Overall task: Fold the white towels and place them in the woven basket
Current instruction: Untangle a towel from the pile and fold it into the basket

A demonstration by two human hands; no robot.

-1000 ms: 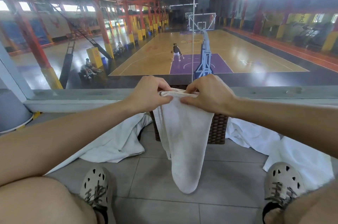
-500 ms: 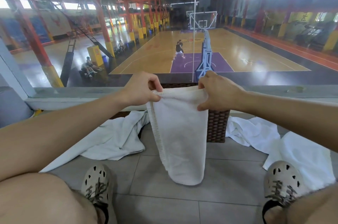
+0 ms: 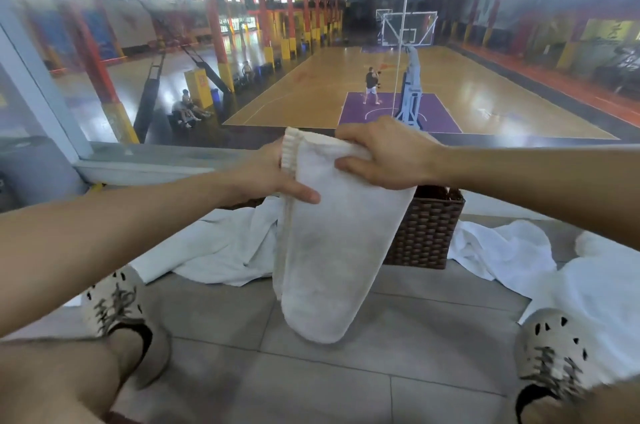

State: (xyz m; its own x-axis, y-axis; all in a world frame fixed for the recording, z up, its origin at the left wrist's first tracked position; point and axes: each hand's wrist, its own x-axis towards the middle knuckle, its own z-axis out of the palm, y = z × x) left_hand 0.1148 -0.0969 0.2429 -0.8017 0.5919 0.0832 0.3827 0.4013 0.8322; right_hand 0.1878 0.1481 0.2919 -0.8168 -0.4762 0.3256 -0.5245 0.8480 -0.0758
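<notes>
A folded white towel (image 3: 332,250) hangs in the air in front of me, its lower end just above the grey floor tiles. My left hand (image 3: 270,174) pinches its left edge, thumb across the front. My right hand (image 3: 388,156) grips the top right part from above. Behind the towel stands the dark brown woven basket (image 3: 426,233), mostly hidden by the towel and my right arm. What lies inside it is out of sight.
Loose white towels lie crumpled on the floor left (image 3: 221,250) and right (image 3: 502,250) of the basket. My two feet in pale shoes (image 3: 114,302) (image 3: 550,351) flank the hanging towel. A glass pane and low ledge (image 3: 156,163) close off the space behind.
My left hand has slid from the towel's top corner down its left edge. My right hand has shifted left along the top. The towel has tilted, its lower end swinging slightly.
</notes>
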